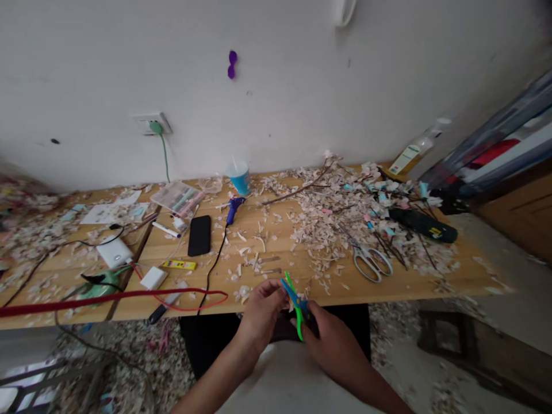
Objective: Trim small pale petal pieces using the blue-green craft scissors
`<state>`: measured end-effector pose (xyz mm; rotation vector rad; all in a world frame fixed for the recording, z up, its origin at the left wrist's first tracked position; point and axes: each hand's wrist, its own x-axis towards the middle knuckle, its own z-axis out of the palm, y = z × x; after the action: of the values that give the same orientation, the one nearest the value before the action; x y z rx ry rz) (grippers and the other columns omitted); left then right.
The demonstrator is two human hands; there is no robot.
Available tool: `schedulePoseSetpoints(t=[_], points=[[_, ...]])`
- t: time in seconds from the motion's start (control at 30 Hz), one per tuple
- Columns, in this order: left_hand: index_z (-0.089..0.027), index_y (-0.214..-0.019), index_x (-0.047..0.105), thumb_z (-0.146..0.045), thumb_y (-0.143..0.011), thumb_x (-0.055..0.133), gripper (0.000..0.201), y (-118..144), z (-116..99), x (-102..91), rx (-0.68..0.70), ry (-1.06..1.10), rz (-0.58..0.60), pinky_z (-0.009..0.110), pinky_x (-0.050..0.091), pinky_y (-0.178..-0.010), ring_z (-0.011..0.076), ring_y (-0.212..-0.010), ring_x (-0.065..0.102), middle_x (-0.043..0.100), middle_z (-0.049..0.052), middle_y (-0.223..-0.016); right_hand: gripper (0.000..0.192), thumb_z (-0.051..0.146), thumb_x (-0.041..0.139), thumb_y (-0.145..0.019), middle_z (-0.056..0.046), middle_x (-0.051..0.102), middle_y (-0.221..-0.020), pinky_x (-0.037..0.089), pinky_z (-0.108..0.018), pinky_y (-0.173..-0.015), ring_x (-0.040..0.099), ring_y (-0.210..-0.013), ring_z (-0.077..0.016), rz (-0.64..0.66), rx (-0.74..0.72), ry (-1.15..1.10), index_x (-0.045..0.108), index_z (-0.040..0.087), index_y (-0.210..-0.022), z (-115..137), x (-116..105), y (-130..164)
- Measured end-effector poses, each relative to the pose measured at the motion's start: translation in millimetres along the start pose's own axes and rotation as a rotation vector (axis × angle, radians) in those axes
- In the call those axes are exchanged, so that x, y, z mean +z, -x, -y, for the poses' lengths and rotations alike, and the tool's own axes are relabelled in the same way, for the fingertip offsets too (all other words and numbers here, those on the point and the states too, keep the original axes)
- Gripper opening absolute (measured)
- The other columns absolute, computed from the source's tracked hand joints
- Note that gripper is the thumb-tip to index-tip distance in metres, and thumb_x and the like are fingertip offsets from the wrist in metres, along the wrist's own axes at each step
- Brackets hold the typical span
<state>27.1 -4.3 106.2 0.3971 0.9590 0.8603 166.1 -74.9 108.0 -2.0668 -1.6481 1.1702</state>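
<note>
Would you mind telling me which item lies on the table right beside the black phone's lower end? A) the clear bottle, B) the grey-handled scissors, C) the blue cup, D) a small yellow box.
D: the small yellow box lies just below and left of the black phone, while the grey-handled scissors, the blue cup and the clear bottle all sit farther off on the table.

Two bare forearms, no sleeves in view, entering from the lower edge of the frame; left hand point(262, 310), no glove, ring or watch seen; right hand point(334, 342), likewise ungloved, wrist unadorned; fingernails too small to judge
</note>
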Motion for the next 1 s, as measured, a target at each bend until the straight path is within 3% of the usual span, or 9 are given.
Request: schedulePoseSetpoints(t=[0.3, 0.57, 0.73, 1.0], points=[[-0.011, -0.075, 0.067, -0.028, -0.063, 0.083, 0.027, -1, 4, -1.0, -0.019, 0.013, 0.069, 0.019, 0.045, -0.057, 0.0082, -0.055, 0.057, 0.065, 0.001, -0.063, 0.016, 0.027, 0.049, -0.086, -0.007, 0.071, -0.093, 0.041, -0.028, -0.077, 0.066, -0.094, -0.0238, -0.010, -0.005, -0.026, 0.058, 0.022, -0.099, -2, 0, 3], [-0.011, -0.073, 0.065, -0.028, -0.062, 0.085, 0.029, 2, -2, -0.3, -0.012, -0.023, 0.076, 0.019, 0.045, -0.055, 0.0075, -0.055, 0.055, 0.063, 0.000, -0.061, 0.023, 0.034, 0.045, -0.089, -0.008, 0.072, -0.088, 0.043, -0.029, -0.076, 0.067, -0.091, -0.0246, -0.007, -0.014, -0.063, 0.063, 0.023, -0.098, -5, -2, 2], [-0.012, -0.075, 0.066, -0.028, -0.059, 0.086, 0.031, 4, -5, 0.4, -0.011, -0.023, 0.025, 0.019, 0.047, -0.058, 0.0085, -0.058, 0.058, 0.064, 0.000, -0.064, 0.023, 0.039, 0.048, -0.088, -0.006, 0.070, -0.089, 0.042, -0.029, -0.074, 0.066, -0.083, -0.0226, -0.023, -0.023, -0.099, 0.058, 0.022, -0.099, -2, -1, 4], [-0.012, -0.074, 0.068, -0.026, -0.063, 0.082, 0.023, 2, 1, -5.9, 0.036, -0.085, 0.058, 0.021, 0.046, -0.059, 0.0089, -0.054, 0.058, 0.066, 0.000, -0.063, 0.019, 0.039, 0.051, -0.087, -0.005, 0.069, -0.087, 0.037, -0.028, -0.068, 0.064, -0.081, -0.0226, 0.012, -0.024, -0.024, 0.055, 0.023, -0.097, 4, -2, 7]])
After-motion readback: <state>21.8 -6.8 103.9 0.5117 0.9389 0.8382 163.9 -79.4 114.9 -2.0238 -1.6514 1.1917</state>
